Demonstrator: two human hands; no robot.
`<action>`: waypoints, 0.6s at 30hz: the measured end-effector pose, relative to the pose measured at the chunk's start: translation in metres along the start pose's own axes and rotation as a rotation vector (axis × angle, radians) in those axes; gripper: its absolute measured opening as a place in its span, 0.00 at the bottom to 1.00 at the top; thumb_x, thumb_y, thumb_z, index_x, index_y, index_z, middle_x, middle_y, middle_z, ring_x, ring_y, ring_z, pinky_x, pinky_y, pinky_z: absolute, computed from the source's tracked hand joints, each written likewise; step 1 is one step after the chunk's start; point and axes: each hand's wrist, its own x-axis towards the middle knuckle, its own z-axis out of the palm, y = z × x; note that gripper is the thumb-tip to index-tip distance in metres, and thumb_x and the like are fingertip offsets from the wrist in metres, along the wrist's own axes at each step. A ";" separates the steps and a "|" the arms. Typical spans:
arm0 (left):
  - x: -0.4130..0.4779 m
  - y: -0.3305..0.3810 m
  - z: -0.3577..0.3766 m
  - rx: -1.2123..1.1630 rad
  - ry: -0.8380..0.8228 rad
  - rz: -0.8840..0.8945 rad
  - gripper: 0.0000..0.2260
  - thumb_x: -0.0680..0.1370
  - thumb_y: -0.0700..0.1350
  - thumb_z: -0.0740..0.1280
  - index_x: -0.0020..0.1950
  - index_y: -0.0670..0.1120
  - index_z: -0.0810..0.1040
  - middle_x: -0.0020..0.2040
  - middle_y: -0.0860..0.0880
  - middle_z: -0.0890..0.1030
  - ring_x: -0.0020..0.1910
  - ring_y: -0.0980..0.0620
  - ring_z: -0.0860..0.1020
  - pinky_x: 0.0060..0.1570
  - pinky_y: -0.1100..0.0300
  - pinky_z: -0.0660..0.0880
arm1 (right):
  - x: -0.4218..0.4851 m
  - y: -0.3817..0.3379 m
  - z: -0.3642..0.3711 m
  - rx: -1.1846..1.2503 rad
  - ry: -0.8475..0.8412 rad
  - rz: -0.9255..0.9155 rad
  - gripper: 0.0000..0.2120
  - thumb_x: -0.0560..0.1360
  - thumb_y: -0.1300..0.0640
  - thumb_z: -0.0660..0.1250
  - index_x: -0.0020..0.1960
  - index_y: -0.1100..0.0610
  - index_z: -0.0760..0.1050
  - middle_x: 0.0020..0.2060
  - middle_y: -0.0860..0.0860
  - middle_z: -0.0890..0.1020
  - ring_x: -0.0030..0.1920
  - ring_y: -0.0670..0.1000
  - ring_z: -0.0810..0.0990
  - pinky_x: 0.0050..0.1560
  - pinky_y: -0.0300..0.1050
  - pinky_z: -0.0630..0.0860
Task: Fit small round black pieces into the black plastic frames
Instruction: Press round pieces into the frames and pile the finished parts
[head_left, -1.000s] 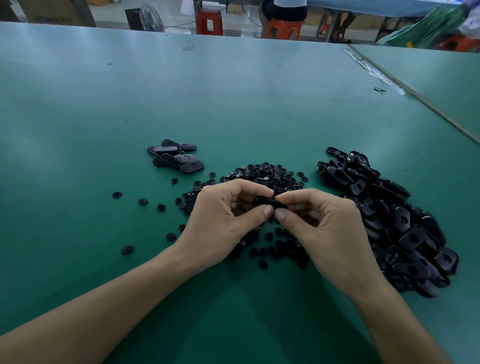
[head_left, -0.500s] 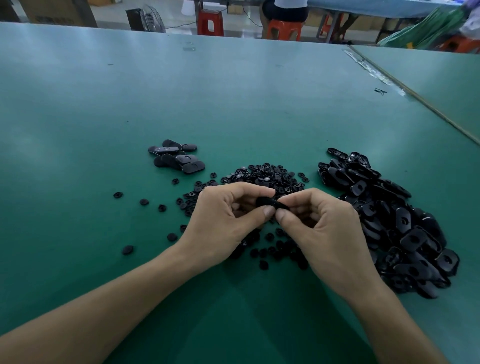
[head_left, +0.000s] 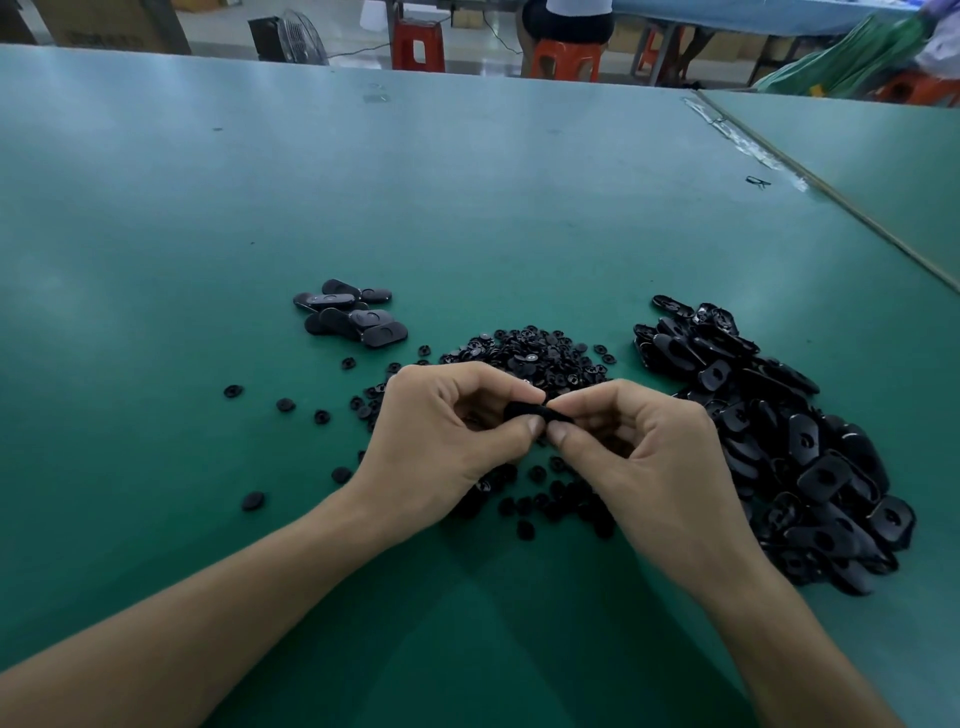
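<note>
Head cam, left hand (head_left: 441, 441) and right hand (head_left: 654, 457) both pinching one black plastic frame (head_left: 535, 411), pile of small round black pieces (head_left: 540, 353) just beyond on green table (head_left: 467, 208)

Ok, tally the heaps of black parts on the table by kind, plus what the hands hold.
Frame heaps: 2, large frame heap and small frame heap
Round-piece heap: 1
Held frame, between left hand and right hand: 1
Total: 4

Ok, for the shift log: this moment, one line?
left hand, right hand: pinch one frame | round pieces: loose heap beneath | frame pile: right
</note>
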 end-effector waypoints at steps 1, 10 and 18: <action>0.000 0.000 0.000 0.014 0.006 0.001 0.08 0.69 0.42 0.76 0.45 0.53 0.86 0.36 0.52 0.85 0.33 0.58 0.81 0.36 0.64 0.78 | 0.000 0.000 0.000 -0.009 -0.005 0.003 0.07 0.74 0.60 0.75 0.46 0.49 0.84 0.39 0.42 0.86 0.41 0.45 0.85 0.45 0.45 0.83; 0.022 0.008 -0.021 0.122 0.219 0.035 0.11 0.75 0.36 0.74 0.47 0.53 0.85 0.36 0.53 0.86 0.33 0.54 0.83 0.40 0.59 0.82 | 0.005 0.014 -0.020 -0.790 0.266 0.097 0.14 0.79 0.56 0.67 0.64 0.54 0.80 0.57 0.53 0.76 0.57 0.55 0.70 0.59 0.46 0.65; 0.051 -0.008 -0.077 0.393 0.365 -0.089 0.04 0.74 0.45 0.73 0.46 0.53 0.81 0.39 0.55 0.86 0.40 0.55 0.85 0.52 0.52 0.81 | 0.006 0.011 -0.033 -0.970 0.151 0.380 0.16 0.81 0.54 0.62 0.67 0.48 0.77 0.64 0.53 0.74 0.62 0.60 0.66 0.60 0.54 0.66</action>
